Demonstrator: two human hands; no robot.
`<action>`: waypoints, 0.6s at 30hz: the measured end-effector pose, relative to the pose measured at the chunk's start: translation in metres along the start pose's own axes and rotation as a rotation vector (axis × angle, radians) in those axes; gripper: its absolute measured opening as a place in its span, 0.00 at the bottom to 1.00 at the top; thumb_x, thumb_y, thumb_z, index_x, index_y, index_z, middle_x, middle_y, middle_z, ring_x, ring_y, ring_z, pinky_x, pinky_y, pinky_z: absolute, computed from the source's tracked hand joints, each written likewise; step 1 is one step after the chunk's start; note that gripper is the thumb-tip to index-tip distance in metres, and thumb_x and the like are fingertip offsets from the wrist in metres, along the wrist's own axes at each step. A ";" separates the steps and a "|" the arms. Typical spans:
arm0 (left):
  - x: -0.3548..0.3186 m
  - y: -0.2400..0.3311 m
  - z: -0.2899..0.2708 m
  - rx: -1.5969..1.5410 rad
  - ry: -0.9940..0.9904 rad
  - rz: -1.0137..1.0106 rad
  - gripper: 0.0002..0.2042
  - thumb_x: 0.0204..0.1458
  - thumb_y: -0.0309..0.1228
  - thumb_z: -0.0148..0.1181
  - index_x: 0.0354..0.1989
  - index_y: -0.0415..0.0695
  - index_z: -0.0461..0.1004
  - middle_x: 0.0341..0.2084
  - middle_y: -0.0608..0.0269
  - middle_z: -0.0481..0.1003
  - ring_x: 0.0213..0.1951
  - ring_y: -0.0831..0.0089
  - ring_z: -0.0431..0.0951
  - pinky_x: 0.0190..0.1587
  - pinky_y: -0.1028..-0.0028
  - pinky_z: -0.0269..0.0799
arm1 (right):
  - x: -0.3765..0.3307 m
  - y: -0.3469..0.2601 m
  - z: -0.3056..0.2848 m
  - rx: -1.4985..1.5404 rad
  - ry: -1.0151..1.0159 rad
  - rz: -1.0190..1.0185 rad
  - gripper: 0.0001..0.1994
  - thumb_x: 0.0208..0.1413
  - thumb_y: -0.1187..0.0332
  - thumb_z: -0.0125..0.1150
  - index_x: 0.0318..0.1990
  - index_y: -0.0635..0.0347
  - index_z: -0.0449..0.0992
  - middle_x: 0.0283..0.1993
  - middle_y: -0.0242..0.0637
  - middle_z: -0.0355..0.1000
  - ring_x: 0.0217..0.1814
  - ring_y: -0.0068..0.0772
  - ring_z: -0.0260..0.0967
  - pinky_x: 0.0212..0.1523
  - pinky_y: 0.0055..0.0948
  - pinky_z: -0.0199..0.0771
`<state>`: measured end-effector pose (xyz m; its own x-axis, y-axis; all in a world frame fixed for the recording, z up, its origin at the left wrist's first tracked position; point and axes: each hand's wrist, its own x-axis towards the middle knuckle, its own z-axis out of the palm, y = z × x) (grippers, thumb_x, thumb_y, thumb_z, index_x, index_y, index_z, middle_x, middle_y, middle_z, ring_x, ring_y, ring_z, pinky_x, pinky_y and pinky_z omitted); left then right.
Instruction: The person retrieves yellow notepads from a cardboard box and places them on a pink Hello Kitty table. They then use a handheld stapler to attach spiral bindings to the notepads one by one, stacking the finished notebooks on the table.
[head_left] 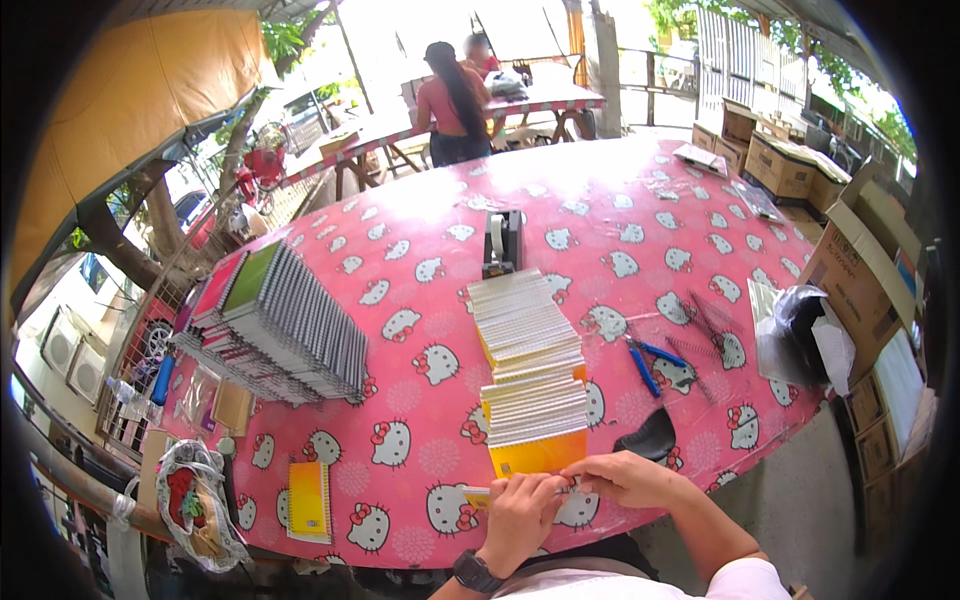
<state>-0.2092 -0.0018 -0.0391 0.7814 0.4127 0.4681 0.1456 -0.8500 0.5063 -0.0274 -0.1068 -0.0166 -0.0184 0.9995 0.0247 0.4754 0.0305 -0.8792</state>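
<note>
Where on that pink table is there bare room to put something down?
Bare cloth lies between the fanned notebook stack and the middle row of notebooks, and across the far end beyond the tape dispenser. It is crowded near both hands and the blue pliers.

The work surface is a long table (420,470) covered with a pink cloth printed with white cartoon cat faces. A leaning stack of spiral notebooks (285,325) occupies the left side. A fanned row of yellow-covered notebooks (530,370) runs down the centre toward the near edge. A black tape dispenser (501,243) stands at the far end of that row. Blue-handled pliers (650,362) lie to the right of the row, with a dark curved object (648,436) nearer the edge. A single yellow notebook (309,500) lies at the near left. A black plastic bag (805,335) rests at the right edge. Clear flat packets (700,157) lie at the far right.
</note>
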 end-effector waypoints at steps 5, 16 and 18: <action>-0.007 0.003 0.003 -0.004 -0.004 -0.072 0.11 0.46 0.35 0.64 0.38 0.52 0.73 0.29 0.75 0.76 0.35 0.74 0.74 0.41 0.70 0.59 | -0.021 0.000 -0.011 -0.391 0.539 0.159 0.25 0.48 0.59 0.66 0.52 0.60 0.69 0.44 0.45 0.71 0.50 0.46 0.66 0.48 0.40 0.67; -0.008 0.003 0.006 -0.016 -0.015 -0.054 0.10 0.47 0.36 0.64 0.35 0.48 0.72 0.26 0.72 0.77 0.35 0.72 0.75 0.43 0.69 0.59 | -0.051 0.055 -0.006 -0.657 0.743 0.430 0.43 0.37 0.43 0.69 0.58 0.60 0.62 0.63 0.50 0.57 0.64 0.51 0.55 0.61 0.48 0.56; -0.007 0.001 0.007 -0.035 0.002 -0.006 0.10 0.48 0.36 0.64 0.35 0.48 0.73 0.26 0.71 0.77 0.35 0.72 0.75 0.42 0.70 0.59 | -0.063 0.041 -0.050 -0.674 0.834 0.227 0.36 0.40 0.50 0.71 0.55 0.60 0.66 0.60 0.50 0.63 0.61 0.49 0.60 0.60 0.44 0.59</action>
<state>-0.2104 -0.0072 -0.0467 0.7796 0.4182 0.4662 0.1291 -0.8357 0.5338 0.0374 -0.1682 -0.0303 0.6107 0.6630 0.4330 0.7806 -0.4125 -0.4695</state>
